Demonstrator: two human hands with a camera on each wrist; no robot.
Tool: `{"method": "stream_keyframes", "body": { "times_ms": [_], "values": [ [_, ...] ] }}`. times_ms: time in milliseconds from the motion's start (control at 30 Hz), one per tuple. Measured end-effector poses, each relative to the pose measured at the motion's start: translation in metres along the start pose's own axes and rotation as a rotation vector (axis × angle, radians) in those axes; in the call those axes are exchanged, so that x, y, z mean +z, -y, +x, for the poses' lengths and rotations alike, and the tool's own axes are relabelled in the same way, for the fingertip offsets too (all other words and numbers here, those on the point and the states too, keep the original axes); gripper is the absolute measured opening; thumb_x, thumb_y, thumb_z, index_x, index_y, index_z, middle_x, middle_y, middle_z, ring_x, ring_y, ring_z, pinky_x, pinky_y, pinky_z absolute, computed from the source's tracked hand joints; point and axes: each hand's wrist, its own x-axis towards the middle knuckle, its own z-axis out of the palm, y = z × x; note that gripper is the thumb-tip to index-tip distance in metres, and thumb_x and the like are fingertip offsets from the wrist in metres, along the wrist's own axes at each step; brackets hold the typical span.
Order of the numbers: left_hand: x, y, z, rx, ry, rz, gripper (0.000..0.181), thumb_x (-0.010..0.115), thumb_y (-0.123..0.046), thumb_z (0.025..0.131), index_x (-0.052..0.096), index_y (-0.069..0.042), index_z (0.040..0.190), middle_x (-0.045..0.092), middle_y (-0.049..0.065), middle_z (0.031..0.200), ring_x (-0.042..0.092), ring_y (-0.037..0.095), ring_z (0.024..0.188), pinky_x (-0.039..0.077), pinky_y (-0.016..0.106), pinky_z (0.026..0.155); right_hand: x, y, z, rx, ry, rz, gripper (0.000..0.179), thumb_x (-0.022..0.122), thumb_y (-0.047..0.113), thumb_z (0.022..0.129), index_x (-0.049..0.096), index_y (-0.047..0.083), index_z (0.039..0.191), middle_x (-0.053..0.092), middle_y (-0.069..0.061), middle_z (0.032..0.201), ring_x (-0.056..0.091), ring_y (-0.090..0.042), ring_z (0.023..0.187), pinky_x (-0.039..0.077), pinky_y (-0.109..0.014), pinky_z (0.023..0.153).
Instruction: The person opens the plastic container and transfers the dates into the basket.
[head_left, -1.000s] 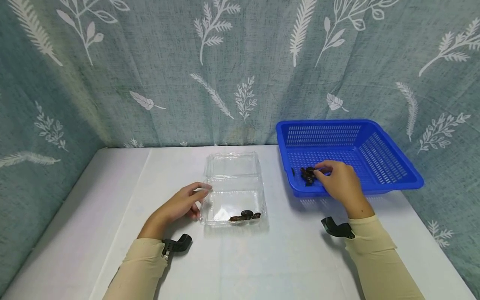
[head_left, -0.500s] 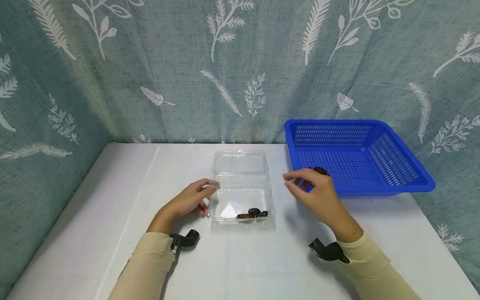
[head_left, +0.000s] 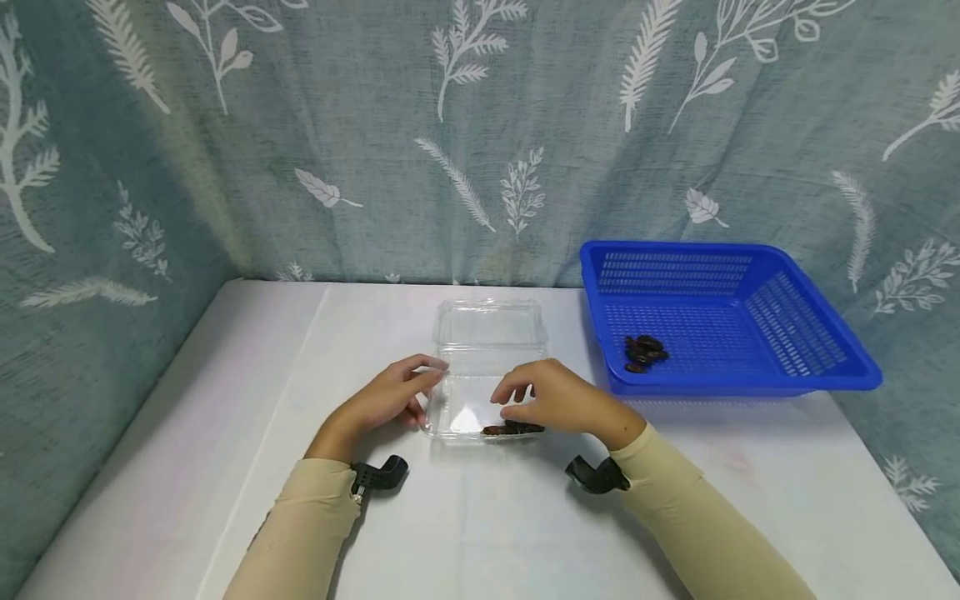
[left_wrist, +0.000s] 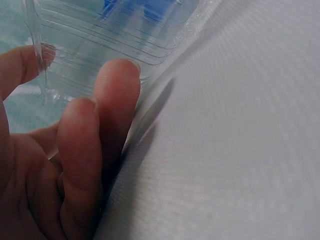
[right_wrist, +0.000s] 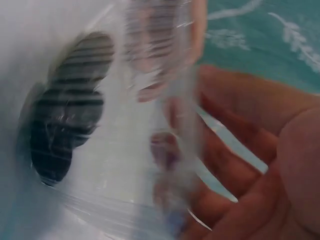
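Note:
A clear plastic clamshell container (head_left: 453, 421) lies on the table with its lid folded back. My left hand (head_left: 393, 392) holds the container's left side; one fingertip (left_wrist: 47, 55) shows through the plastic at the rim, with curled fingers (left_wrist: 117, 95) against the outer wall. Over the tray's right part is my right hand (head_left: 566, 398), fingers bent and thumb apart from them in the head view. Whether a piece sits between these fingers I cannot tell; a dark reddish spot shows through the plastic near them. Several dark brown, date-like pieces (head_left: 497, 430) lie along the near wall, seen from the side as dark ovals (right_wrist: 75, 110).
A blue perforated basket (head_left: 795, 382) stands at the table's back right, with a small heap of the same dark pieces (head_left: 643, 354) in its left part. A green leaf-patterned curtain (head_left: 360, 100) hangs behind the white table (head_left: 480, 533). Black cameras (head_left: 381, 473) sit on both wrists.
My right hand has left the heap in the blue basket and moved left to above the clear container, uncovering the heap. My left hand stays at the container's side. The head view has shifted slightly.

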Motion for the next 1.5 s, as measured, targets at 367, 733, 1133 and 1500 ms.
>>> {"method": "stream_keyframes", "body": {
  "times_ms": [367, 733, 1133, 1500],
  "values": [
    [0.0, -0.002, 0.002, -0.008, 0.015, -0.014, 0.047, 0.051, -0.043, 0.104, 0.05, -0.015, 0.141, 0.057, 0.013, 0.105, 0.064, 0.016, 0.057, 0.054, 0.027, 0.054, 0.004, -0.002, 0.023, 0.071, 0.298, -0.079, 0.015, 0.077, 0.009, 0.086, 0.076, 0.016, 0.099, 0.073, 0.008, 0.093, 0.062, -0.002, 0.081, 0.052, -0.019, 0.076],
    [0.002, 0.0, 0.002, -0.01, 0.013, -0.012, 0.049, 0.052, -0.044, 0.103, 0.05, -0.015, 0.142, 0.057, 0.012, 0.104, 0.065, 0.016, 0.058, 0.054, 0.028, 0.055, 0.01, -0.006, 0.028, 0.066, 0.348, -0.067, 0.016, 0.077, 0.004, 0.085, 0.077, 0.012, 0.099, 0.074, 0.004, 0.088, 0.059, 0.002, 0.075, 0.051, -0.017, 0.073],
    [-0.001, 0.002, 0.002, -0.023, -0.007, 0.008, 0.052, 0.053, -0.047, 0.102, 0.049, -0.015, 0.143, 0.056, 0.013, 0.105, 0.065, 0.016, 0.057, 0.054, 0.028, 0.054, 0.011, -0.013, 0.031, 0.06, 0.236, -0.003, 0.027, 0.076, 0.01, 0.087, 0.074, 0.009, 0.114, 0.069, 0.005, 0.085, 0.06, -0.001, 0.077, 0.052, -0.018, 0.074],
    [0.002, 0.001, 0.002, -0.023, -0.019, 0.015, 0.052, 0.054, -0.049, 0.101, 0.05, -0.016, 0.142, 0.057, 0.013, 0.105, 0.065, 0.016, 0.057, 0.054, 0.028, 0.054, 0.009, -0.012, 0.015, -0.017, -0.075, 0.053, 0.026, 0.077, 0.011, 0.087, 0.076, 0.011, 0.112, 0.071, 0.0, 0.092, 0.062, -0.006, 0.082, 0.056, -0.023, 0.075]
  ]
}}
